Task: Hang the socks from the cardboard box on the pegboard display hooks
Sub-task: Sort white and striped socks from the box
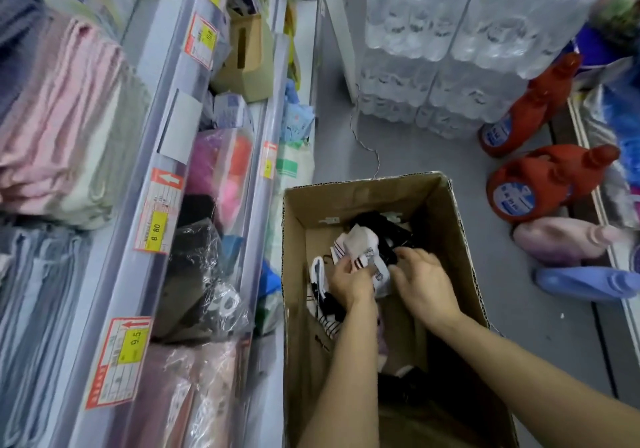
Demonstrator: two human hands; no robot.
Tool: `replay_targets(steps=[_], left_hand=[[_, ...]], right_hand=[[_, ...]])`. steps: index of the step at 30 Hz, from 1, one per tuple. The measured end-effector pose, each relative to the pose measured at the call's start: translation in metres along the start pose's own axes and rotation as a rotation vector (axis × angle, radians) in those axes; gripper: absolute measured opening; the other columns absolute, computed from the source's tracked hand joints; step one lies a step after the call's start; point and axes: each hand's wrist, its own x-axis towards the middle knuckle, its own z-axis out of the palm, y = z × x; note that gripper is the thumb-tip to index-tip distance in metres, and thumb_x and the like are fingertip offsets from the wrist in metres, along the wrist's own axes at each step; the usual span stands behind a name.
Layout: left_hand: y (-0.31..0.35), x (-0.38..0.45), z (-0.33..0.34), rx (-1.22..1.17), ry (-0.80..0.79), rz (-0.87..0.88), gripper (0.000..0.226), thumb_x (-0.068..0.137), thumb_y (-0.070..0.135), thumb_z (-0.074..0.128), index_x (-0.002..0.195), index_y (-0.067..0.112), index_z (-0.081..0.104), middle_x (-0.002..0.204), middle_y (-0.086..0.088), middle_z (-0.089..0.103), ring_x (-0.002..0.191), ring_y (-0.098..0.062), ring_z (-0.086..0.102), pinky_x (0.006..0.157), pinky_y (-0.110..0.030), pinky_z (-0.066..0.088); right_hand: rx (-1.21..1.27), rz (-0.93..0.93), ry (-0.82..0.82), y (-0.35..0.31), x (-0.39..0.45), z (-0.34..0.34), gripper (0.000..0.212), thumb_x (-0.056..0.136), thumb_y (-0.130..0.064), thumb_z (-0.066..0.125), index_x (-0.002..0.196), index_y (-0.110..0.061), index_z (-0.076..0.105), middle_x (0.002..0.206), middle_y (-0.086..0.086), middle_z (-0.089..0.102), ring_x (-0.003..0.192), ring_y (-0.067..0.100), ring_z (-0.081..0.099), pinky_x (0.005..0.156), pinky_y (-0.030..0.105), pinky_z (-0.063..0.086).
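An open cardboard box [453,205] stands on the grey floor in front of me. Inside lie several pairs of socks: white ones with dark stripes [360,243], black ones [381,225] and a striped pair lower left [329,324]. Both my arms reach down into the box. My left hand [351,283] grips a white striped sock pair. My right hand [424,279] lies next to it over the socks, fingers loosely curved toward the black pair; whether it holds anything is hidden. No pegboard hooks are in view.
Shelves on the left [214,156] hold folded towels [62,111], bagged goods and price tags. Stacked packs of water bottles [450,49] stand behind the box. Red detergent bottles [540,184], a pink one and a blue one lie on the floor at the right.
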Motion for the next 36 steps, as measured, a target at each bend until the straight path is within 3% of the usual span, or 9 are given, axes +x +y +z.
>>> replay_targets(steps=[6,9,12,14,17,22,25,28,36], left_hand=[[-0.010,-0.058,-0.022,0.134,-0.372,0.131,0.050,0.083,-0.007,0.067,0.107,0.037,0.072,0.104,0.016,0.072,0.104,-0.007,0.066,0.089,-0.027,0.057],[-0.002,-0.040,-0.035,0.262,-0.127,0.252,0.042,0.085,-0.004,0.059,0.109,0.028,0.070,0.112,0.006,0.069,0.105,-0.011,0.064,0.082,-0.019,0.055],[0.001,0.002,-0.042,0.644,0.213,0.334,0.056,0.089,0.018,0.067,0.140,0.012,0.047,0.140,-0.010,0.051,0.128,-0.029,0.049,0.102,-0.042,0.046],[-0.006,0.026,-0.039,0.876,0.180,0.222,0.073,0.090,0.033,0.068,0.149,0.010,0.032,0.148,-0.014,0.043,0.129,-0.034,0.047,0.100,-0.048,0.047],[-0.014,0.047,-0.037,0.977,0.084,0.153,0.061,0.094,0.021,0.060,0.148,0.020,0.031,0.148,-0.012,0.042,0.126,-0.037,0.049,0.097,-0.048,0.047],[-0.006,0.043,-0.034,0.560,0.067,0.114,0.048,0.098,0.039,0.057,0.135,0.009,0.054,0.129,-0.015,0.062,0.119,-0.038,0.057,0.098,-0.044,0.048],[-0.003,0.035,-0.030,-0.128,-0.141,-0.217,0.051,0.095,0.049,0.059,0.129,0.011,0.053,0.121,-0.009,0.060,0.116,-0.034,0.059,0.079,-0.045,0.058],[-0.003,0.033,-0.033,-0.440,-0.250,-0.396,0.049,0.100,0.045,0.050,0.131,0.007,0.054,0.116,-0.016,0.064,0.101,-0.030,0.062,0.065,-0.040,0.059],[0.000,0.013,-0.046,-0.395,-0.198,-0.415,0.029,0.104,0.011,0.040,0.127,-0.003,0.052,0.097,-0.022,0.063,0.074,-0.028,0.060,0.050,-0.030,0.059]], right_hand=[[0.570,0.495,-0.118,0.000,0.020,-0.002,0.036,0.090,-0.028,0.068,0.116,-0.004,0.063,0.099,0.014,0.071,0.091,0.030,0.070,0.083,0.048,0.058],[0.548,0.471,-0.088,0.002,0.015,-0.002,0.035,0.095,-0.022,0.062,0.126,-0.008,0.057,0.110,0.011,0.068,0.099,0.030,0.066,0.087,0.045,0.056],[0.645,0.474,-0.123,0.003,0.015,-0.005,0.035,0.097,-0.025,0.058,0.128,-0.012,0.052,0.113,0.009,0.068,0.097,0.028,0.068,0.088,0.046,0.056],[0.720,0.492,-0.163,0.004,0.014,-0.009,0.030,0.098,-0.022,0.053,0.126,-0.014,0.051,0.109,0.011,0.070,0.093,0.028,0.070,0.086,0.046,0.057],[0.760,0.489,-0.197,0.005,0.013,-0.015,0.029,0.096,-0.017,0.047,0.125,-0.015,0.048,0.107,0.011,0.069,0.092,0.029,0.070,0.086,0.047,0.057],[0.813,0.478,-0.143,0.003,0.012,-0.019,0.030,0.097,-0.011,0.046,0.127,-0.018,0.047,0.108,0.008,0.068,0.090,0.025,0.069,0.070,0.036,0.056],[0.840,0.476,-0.092,0.001,0.012,-0.020,0.033,0.097,-0.008,0.048,0.129,-0.016,0.049,0.112,0.011,0.067,0.095,0.028,0.068,0.079,0.042,0.057],[0.831,0.461,-0.085,0.000,0.011,-0.018,0.029,0.098,-0.009,0.050,0.125,-0.018,0.050,0.114,0.011,0.067,0.098,0.030,0.067,0.086,0.048,0.056],[0.826,0.453,-0.065,-0.003,0.007,-0.021,0.029,0.098,-0.010,0.052,0.127,-0.016,0.054,0.116,0.010,0.067,0.101,0.029,0.067,0.090,0.052,0.055]])
